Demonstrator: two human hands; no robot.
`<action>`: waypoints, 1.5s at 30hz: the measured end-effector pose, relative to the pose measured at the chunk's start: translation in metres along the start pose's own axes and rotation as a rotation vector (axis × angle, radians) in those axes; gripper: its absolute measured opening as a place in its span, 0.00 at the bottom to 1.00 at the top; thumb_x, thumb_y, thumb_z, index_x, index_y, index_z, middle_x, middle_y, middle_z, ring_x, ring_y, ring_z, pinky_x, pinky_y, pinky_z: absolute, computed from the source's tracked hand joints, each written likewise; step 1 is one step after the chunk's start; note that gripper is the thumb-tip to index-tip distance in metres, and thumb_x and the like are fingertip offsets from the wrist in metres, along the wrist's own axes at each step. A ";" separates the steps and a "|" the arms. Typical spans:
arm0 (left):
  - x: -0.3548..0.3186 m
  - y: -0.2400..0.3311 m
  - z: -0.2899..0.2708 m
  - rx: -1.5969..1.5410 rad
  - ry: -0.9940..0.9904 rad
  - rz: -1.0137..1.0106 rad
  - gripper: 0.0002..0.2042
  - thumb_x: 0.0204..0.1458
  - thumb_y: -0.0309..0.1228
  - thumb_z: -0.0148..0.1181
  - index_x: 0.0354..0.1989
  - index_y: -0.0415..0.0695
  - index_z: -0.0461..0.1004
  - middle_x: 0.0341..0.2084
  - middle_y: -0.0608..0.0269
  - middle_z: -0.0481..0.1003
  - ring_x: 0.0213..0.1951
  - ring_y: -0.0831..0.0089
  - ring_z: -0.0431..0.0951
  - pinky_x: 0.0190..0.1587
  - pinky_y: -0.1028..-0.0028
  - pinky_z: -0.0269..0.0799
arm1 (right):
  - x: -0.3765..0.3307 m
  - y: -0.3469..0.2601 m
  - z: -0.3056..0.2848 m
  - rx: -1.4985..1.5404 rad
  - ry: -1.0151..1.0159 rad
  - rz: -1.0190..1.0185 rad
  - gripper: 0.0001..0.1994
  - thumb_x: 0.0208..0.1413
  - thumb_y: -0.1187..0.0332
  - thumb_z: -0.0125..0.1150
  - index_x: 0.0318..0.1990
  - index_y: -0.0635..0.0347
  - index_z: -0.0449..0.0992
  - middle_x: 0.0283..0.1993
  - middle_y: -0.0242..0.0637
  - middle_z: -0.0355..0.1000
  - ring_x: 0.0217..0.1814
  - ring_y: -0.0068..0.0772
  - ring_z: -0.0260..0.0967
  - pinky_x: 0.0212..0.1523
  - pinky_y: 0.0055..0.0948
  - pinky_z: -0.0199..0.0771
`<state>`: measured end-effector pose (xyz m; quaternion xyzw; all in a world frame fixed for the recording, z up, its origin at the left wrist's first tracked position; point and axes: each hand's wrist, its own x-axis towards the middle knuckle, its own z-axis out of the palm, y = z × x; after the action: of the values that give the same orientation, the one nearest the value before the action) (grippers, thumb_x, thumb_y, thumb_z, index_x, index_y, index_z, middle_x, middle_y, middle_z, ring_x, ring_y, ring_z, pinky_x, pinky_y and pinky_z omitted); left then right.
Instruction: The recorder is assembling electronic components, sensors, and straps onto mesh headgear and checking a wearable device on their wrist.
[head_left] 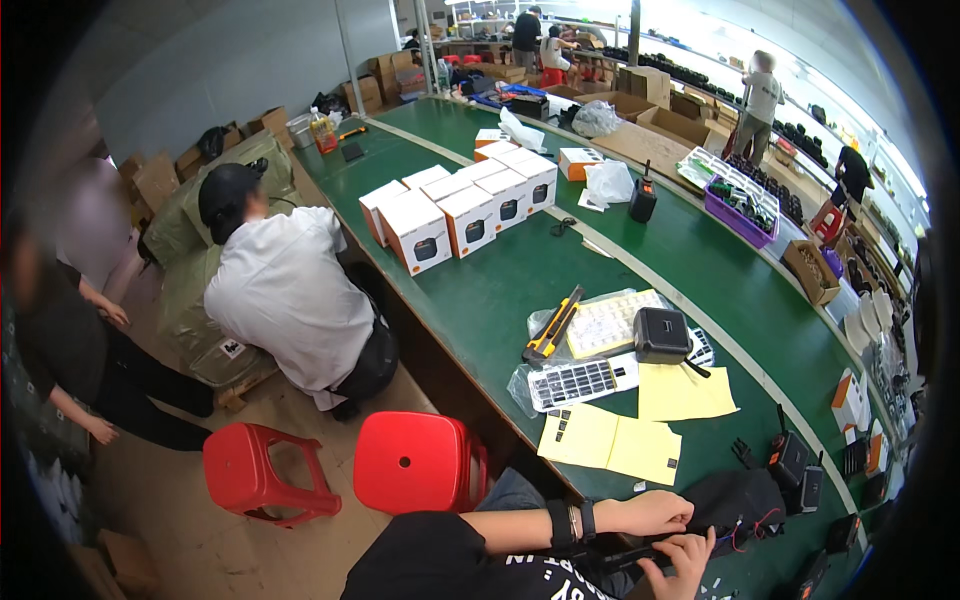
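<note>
At the lower edge, my left hand has its fingers curled inward, with dark bands round its wrist. Just below it, my right hand bends thumb and fingers around something dark that I cannot make out. Beside both hands lies a crumpled black cloth or bag, with thin red wire near it. Yellow label sheets lie on the green bench just beyond my left hand. Farther off are a sheet of black stickers, a yellow-and-black utility knife and a black box-shaped device.
Several white product boxes stand on the green bench. Black handheld devices are at the right, and a purple basket lies farther back. Two red stools stand at left, near a crouching person and a standing one.
</note>
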<state>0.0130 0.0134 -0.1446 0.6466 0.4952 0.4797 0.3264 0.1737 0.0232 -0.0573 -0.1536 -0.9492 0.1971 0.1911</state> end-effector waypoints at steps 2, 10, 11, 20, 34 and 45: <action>-0.001 -0.001 -0.001 -0.046 0.003 -0.002 0.07 0.45 0.29 0.56 0.26 0.39 0.68 0.19 0.55 0.71 0.25 0.58 0.73 0.27 0.65 0.65 | 0.003 -0.010 0.002 0.082 -0.037 -0.007 0.16 0.38 0.69 0.69 0.37 0.59 0.74 0.38 0.38 0.69 0.46 0.41 0.64 0.61 0.49 0.48; -0.001 0.002 -0.002 -0.082 -0.024 -0.026 0.07 0.45 0.29 0.56 0.26 0.39 0.68 0.19 0.56 0.71 0.25 0.59 0.72 0.28 0.66 0.65 | 0.002 -0.009 0.014 0.049 -0.069 -0.033 0.11 0.40 0.71 0.65 0.35 0.59 0.76 0.36 0.37 0.69 0.45 0.40 0.64 0.61 0.48 0.49; -0.001 0.002 -0.002 -0.084 -0.019 -0.021 0.07 0.45 0.29 0.57 0.26 0.39 0.68 0.19 0.56 0.70 0.25 0.59 0.72 0.28 0.66 0.64 | 0.003 -0.009 0.013 0.069 -0.040 -0.035 0.10 0.40 0.73 0.65 0.34 0.59 0.76 0.35 0.37 0.69 0.44 0.39 0.64 0.61 0.47 0.50; 0.000 0.003 -0.002 -0.055 -0.038 -0.024 0.07 0.45 0.29 0.57 0.25 0.40 0.68 0.19 0.55 0.71 0.26 0.59 0.72 0.28 0.66 0.64 | 0.010 -0.001 0.003 0.196 0.317 0.062 0.04 0.46 0.82 0.61 0.29 0.67 0.73 0.29 0.43 0.70 0.36 0.41 0.69 0.48 0.37 0.68; -0.003 0.005 -0.002 -0.073 -0.011 -0.024 0.05 0.45 0.26 0.54 0.26 0.38 0.69 0.21 0.53 0.72 0.27 0.57 0.74 0.29 0.65 0.66 | 0.010 -0.008 0.013 0.261 0.051 -0.035 0.09 0.39 0.79 0.64 0.32 0.63 0.75 0.32 0.42 0.71 0.41 0.45 0.68 0.58 0.43 0.59; -0.002 0.008 -0.003 -0.065 -0.016 -0.035 0.06 0.45 0.27 0.54 0.26 0.37 0.69 0.21 0.52 0.73 0.28 0.57 0.75 0.30 0.66 0.68 | 0.003 0.002 0.018 0.198 0.073 -0.004 0.12 0.35 0.76 0.68 0.32 0.61 0.76 0.36 0.39 0.70 0.47 0.44 0.64 0.55 0.41 0.61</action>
<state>0.0125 0.0091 -0.1367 0.6306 0.4882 0.4844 0.3595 0.1639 0.0207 -0.0727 -0.1392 -0.9178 0.2838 0.2402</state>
